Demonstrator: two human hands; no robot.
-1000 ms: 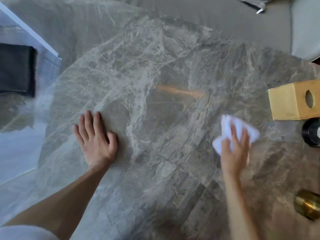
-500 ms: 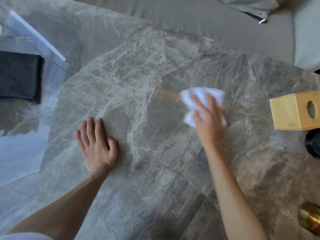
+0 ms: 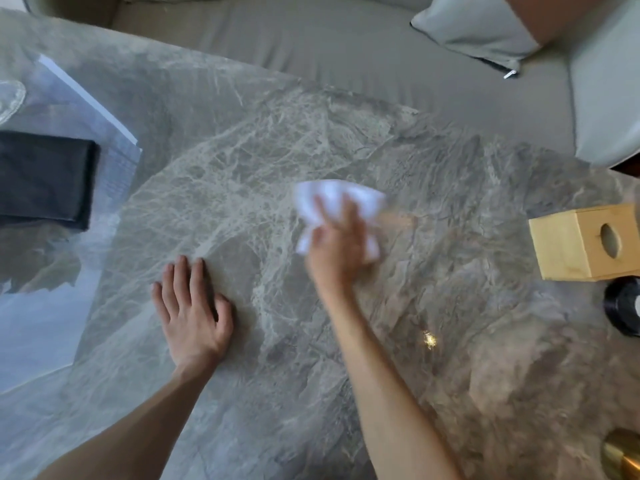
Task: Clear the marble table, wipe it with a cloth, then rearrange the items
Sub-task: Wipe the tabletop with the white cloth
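Starting nearest the camera, a brass-coloured object (image 3: 623,459) sits on the marble table (image 3: 467,393), cut off by the lower right corner. Both bare forearms reach in from the bottom edge. The left hand (image 3: 194,317) lies palm down on the marble at centre left. Its fingers (image 3: 181,282) are straight and close together, flat against the stone, and they hold nothing.

A little farther in, near the middle of the table, the right hand (image 3: 337,244) presses on a crumpled white cloth (image 3: 337,197). Its fingers are stretched forward over the top of the cloth, which spills out past the fingertips and to both sides. The hand is motion-blurred, so how the thumb sits cannot be told.

At the right edge a black round object (image 3: 621,306) rests on the marble. Just beyond it stands a wooden tissue box (image 3: 568,247), whose oval opening faces right. Both are well apart from the cloth.

To the far left, a dark folded fabric (image 3: 45,178) lies on a pale glossy surface (image 3: 41,323) beside the table. Beyond the table's far edge runs a grey sofa seat (image 3: 311,46), with a pale cushion (image 3: 478,29) lying on it at the upper right.
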